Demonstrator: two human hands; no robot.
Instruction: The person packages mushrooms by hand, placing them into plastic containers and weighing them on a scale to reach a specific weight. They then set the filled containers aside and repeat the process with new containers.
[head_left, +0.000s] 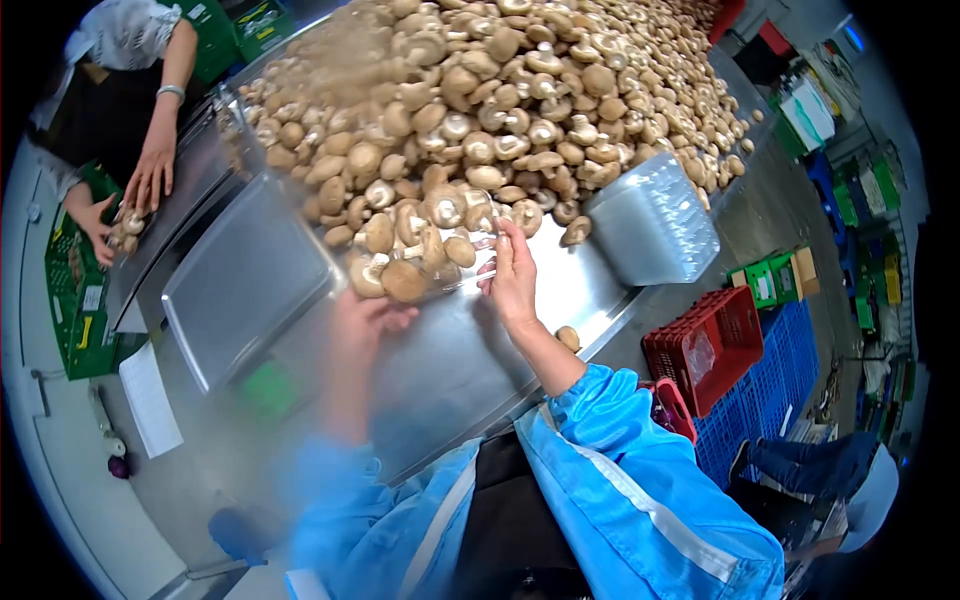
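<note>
In the head view, the person's right hand is just right of the middle of the frame, grasping the near right edge of a clear tray with the thumb along its side. The tray sits at the centre of the frame, at the lower edge of a big pile of mushrooms, and is loaded with whole brown mushrooms, some cap up and some showing pale stems. The left hand, blurred, is below the tray's left corner with its fingers partly curled; whether it touches the tray I cannot tell. Under both hands is a shiny metal tabletop. The pile fills the upper middle of the frame, and a stack of clear trays stands tilted right of centre. A loose mushroom lies between that stack and the right hand, and another small one lies beside the right forearm. Left of centre is a flat grey panel with a pale rim. At the upper left another person bends over a few mushrooms beside a green crate. At the right, a red crate rests on a blue pallet, and a person in jeans shows at the lower right.
</note>
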